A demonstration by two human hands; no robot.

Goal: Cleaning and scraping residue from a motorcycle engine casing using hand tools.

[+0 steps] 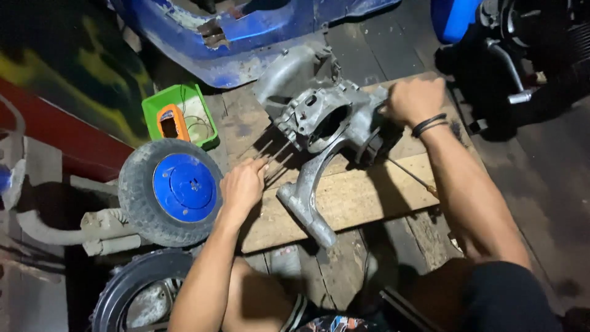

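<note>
Two bare forearms reach forward from the person's knees. The right hand [413, 100] clenches the far-right edge of a grey cast-metal engine casing [319, 123] lying on a wooden plank [356, 197]. The left hand [243, 186], fingers loose, rests just left of its protruding studs. Steadying both sides should stop it rocking.

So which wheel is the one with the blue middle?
The small wheel lying flat beside the left hand, below the green tray. The other wheel, at the bottom edge, has a dull grey, open middle.
</note>
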